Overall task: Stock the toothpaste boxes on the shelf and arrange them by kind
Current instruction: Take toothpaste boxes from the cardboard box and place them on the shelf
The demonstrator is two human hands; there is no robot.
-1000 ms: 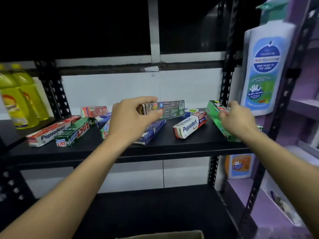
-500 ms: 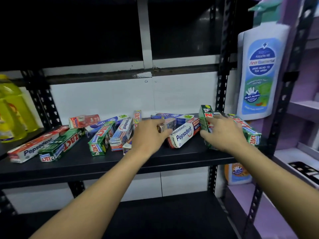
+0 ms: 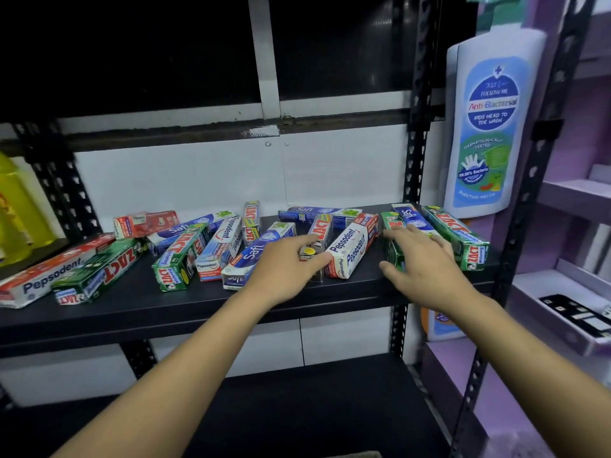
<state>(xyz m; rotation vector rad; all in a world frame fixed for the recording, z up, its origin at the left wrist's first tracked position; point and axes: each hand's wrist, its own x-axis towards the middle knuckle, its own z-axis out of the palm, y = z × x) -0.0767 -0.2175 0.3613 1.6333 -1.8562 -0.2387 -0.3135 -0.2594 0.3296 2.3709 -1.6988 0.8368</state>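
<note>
Several toothpaste boxes lie jumbled on the black shelf [image 3: 139, 309]: Pepsodent [image 3: 350, 249], green Zact [image 3: 180, 256] and blue Safi [image 3: 246, 259] kinds. My left hand [image 3: 287, 269] pinches the near end of a dark Zact box [image 3: 320, 231] between thumb and forefinger at mid-shelf. My right hand [image 3: 426, 262] rests with spread, fairly straight fingers on a green Zact box [image 3: 393, 254] and a Safi box [image 3: 413, 218] at the shelf's right end. Another green Zact box [image 3: 459, 234] lies just right of that hand.
A large white body-wash bottle [image 3: 489, 127] hangs at the right upright. Yellow bottles [image 3: 20, 213] stand on the shelf to the left. A lower black shelf [image 3: 297, 408] sits below, and purple shelving [image 3: 575, 193] stands at the far right.
My left hand has brought its box down from the air onto the shelf. My right hand has laid the green box flat and spread its fingers over it. The view has shifted left.
</note>
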